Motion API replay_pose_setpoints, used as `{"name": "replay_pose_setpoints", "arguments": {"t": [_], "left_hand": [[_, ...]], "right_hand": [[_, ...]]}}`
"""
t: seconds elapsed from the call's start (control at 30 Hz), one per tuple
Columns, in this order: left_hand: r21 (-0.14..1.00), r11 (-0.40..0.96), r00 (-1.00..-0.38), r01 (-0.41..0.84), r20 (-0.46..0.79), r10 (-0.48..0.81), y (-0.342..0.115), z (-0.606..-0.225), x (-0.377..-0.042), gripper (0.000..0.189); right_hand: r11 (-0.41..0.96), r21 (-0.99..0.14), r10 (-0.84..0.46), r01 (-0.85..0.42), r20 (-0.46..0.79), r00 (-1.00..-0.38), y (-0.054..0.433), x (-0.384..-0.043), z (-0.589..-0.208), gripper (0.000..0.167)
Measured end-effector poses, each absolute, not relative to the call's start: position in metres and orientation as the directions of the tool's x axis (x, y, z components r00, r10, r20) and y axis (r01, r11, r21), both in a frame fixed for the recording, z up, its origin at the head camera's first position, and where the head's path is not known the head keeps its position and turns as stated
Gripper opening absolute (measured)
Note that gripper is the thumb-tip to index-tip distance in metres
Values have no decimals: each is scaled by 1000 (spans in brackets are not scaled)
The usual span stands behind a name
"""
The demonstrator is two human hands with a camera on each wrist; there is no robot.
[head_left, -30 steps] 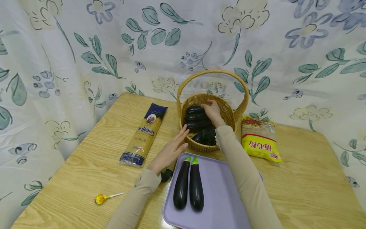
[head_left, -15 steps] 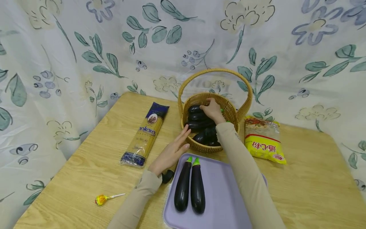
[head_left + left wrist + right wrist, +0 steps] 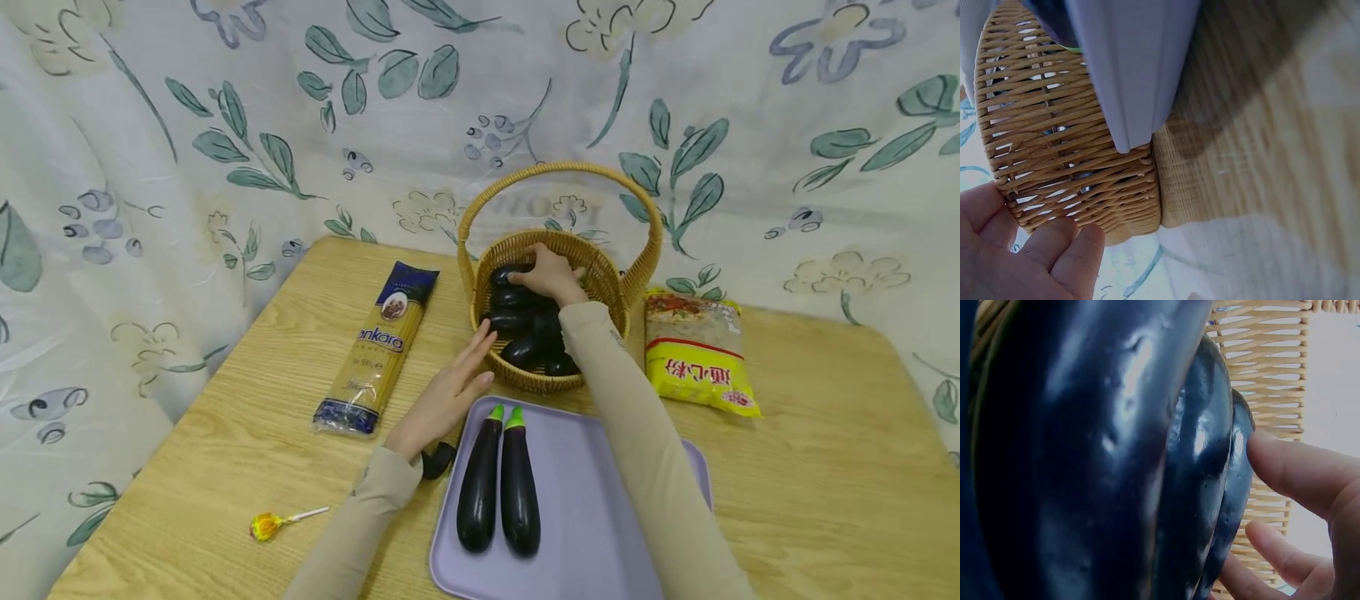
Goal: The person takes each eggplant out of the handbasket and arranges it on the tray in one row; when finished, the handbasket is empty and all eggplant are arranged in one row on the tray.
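Observation:
A wicker basket with a tall handle holds several dark, glossy eggplants. Inside it, my right hand grips the rearmost eggplant; the right wrist view has the thumb on its near side and the other fingers beyond it. My left hand reaches to the basket's left rim with its fingers extended, and in the left wrist view the fingertips touch the weave. Two more eggplants with green tips lie side by side on a lilac tray in front of the basket.
A pack of spaghetti lies left of the basket, and a yellow bag of pasta sits to its right. Nearer the front left is a wrapped lollipop. A black object shows partly beneath the left wrist. A patterned curtain hangs behind the table.
My right hand's fingers have closed farther round the rearmost eggplant in the basket. My left hand stays at the rim, and the head view has shifted slightly.

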State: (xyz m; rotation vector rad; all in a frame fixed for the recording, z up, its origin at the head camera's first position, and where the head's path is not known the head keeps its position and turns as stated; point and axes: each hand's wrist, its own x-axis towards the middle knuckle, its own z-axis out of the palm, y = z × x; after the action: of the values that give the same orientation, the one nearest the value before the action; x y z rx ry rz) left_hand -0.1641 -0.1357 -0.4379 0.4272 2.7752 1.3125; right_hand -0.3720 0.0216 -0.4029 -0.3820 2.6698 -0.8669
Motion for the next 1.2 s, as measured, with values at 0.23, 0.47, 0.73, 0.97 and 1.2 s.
{"name": "replay_pose_setpoints", "arguments": {"t": [0.23,0.47,0.73,0.97,1.2], "left_hand": [[774,592,-964,224,84,254,-135,-436,-164,58],[773,587,-960,242,104,259,-132,-437,-163,57],[772,586,-958,246,103,267,-129,-437,-164,57],[773,589,-960,236,91,265,-129,-437,-166,57],[779,587,-963,222,84,254,-131,-436,-165,58]], "right_hand": [[814,-524,-413,-251,-218,-884,14,-373,-400,69],[814,-499,-464,-297,-249,-850,15,-372,-403,73],[820,-492,-446,-290,-234,-864,23,-374,-404,79],[768,-558,-479,-315,-173,-861,32,-377,-402,67],[700,-655,-473,-282,-129,-872,45,-378,-403,53]]}}
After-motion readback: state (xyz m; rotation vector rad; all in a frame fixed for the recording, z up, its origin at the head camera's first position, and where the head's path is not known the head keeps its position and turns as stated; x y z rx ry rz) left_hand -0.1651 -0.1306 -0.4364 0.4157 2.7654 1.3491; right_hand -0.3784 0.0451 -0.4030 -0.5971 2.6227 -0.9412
